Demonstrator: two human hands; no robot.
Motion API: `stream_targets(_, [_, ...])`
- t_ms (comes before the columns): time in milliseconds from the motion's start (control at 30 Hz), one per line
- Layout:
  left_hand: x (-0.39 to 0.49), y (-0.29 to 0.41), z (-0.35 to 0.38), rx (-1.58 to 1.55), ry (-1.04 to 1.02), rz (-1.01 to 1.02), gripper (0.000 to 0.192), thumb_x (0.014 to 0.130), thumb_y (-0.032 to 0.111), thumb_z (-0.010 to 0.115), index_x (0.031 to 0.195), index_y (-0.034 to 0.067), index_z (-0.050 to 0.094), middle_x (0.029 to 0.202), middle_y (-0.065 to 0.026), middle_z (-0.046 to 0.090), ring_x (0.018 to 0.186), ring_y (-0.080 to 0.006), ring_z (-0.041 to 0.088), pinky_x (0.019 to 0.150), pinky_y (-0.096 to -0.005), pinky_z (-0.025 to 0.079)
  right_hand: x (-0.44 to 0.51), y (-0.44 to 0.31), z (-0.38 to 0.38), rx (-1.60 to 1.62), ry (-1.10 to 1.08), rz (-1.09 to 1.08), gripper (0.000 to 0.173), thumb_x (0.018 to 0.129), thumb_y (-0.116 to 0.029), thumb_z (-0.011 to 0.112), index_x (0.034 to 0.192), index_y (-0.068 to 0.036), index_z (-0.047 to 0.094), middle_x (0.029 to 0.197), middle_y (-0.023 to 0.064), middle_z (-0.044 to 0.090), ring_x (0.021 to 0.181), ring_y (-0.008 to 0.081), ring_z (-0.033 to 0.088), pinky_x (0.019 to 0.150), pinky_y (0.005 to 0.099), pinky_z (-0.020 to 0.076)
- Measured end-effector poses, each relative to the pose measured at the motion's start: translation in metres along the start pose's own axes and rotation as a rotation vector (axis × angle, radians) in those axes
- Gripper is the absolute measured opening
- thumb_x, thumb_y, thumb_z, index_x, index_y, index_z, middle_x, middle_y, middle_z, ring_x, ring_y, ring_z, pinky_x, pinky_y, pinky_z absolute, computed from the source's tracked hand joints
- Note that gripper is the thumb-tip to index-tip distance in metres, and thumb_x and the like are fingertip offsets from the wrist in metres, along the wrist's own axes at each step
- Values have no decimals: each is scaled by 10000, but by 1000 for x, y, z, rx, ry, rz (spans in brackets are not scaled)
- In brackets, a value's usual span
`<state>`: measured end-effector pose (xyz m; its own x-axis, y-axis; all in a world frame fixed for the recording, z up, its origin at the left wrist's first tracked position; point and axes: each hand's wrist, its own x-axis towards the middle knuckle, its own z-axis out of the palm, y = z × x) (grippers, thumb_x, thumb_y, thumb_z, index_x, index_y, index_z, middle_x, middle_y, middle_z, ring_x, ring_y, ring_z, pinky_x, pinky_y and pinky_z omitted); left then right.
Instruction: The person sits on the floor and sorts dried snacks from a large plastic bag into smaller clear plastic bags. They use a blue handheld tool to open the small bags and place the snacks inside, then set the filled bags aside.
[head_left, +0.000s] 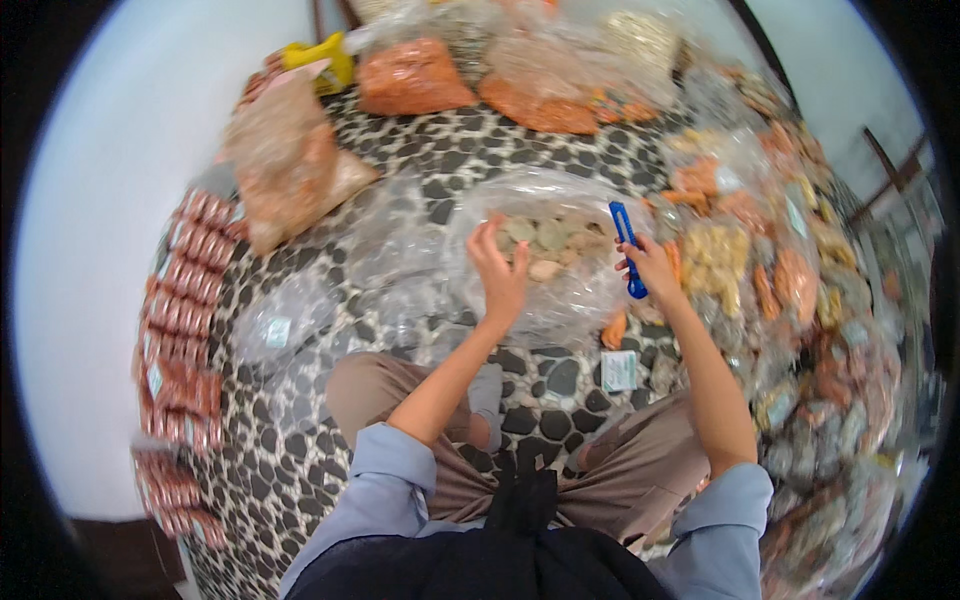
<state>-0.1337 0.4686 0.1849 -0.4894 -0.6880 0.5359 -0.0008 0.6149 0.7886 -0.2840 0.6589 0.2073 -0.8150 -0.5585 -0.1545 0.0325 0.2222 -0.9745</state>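
Note:
In front of my crossed legs lies a large clear plastic bag (517, 315), spread wide with its mouth open. Pale greenish and beige round pieces (551, 234), possibly crackers, rest inside it. Above the bag's left part is my left hand (499, 262), fingers apart, close to these pieces and holding nothing that I can see. On the bag's right side my right hand (651, 262) grips a blue utility knife (624, 232), which points away from me. Whether its blade is out cannot be made out.
Packed reddish-brown packets (187, 300) line the left wall. Bags of orange snacks (412, 75) stand at the back, near a yellow object (322, 64). Many filled clear bags (712, 255) crowd the right. Loose plastic (300, 315) and a printed card (618, 371) lie on the pebble-patterned floor (555, 420).

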Motion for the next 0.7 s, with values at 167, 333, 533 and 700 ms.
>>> stream_targets(167, [-61, 75, 109, -385, -559, 172, 297, 852, 178, 558, 1103, 28, 508, 1091, -152, 458, 1085, -320, 413, 951, -394, 315, -65, 45, -131, -52, 322, 77, 223, 891, -160, 519, 1070, -29, 545, 866, 54, 587, 623, 119, 592, 501, 249, 462])
stream_targets(333, [-168, 68, 193, -272, -1232, 347, 325, 787, 82, 610, 1090, 48, 497, 1153, -145, 432, 1129, -340, 383, 963, -420, 337, -153, 149, -222, -77, 712, 299, 175, 889, -149, 507, 1011, -32, 552, 784, 37, 555, 551, 109, 549, 483, 239, 439])
stream_targets(533, [-270, 12, 244, 249, -1488, 756, 650, 645, 74, 709, 1232, 193, 456, 1326, -110, 332, 1261, -385, 251, 1014, -552, 266, -178, 262, -194, 94, 758, 433, 220, 864, -170, 560, 1026, -20, 555, 756, 56, 597, 541, 116, 569, 489, 258, 465])
stream_targets(700, [-263, -18, 263, 204, -1370, 643, 597, 655, 85, 668, 1195, 256, 480, 1283, -76, 388, 1222, -363, 319, 969, -498, 347, -157, 277, -180, -77, 633, 400, 217, 858, -144, 565, 1045, -34, 568, 703, 57, 605, 559, 126, 586, 513, 274, 468])
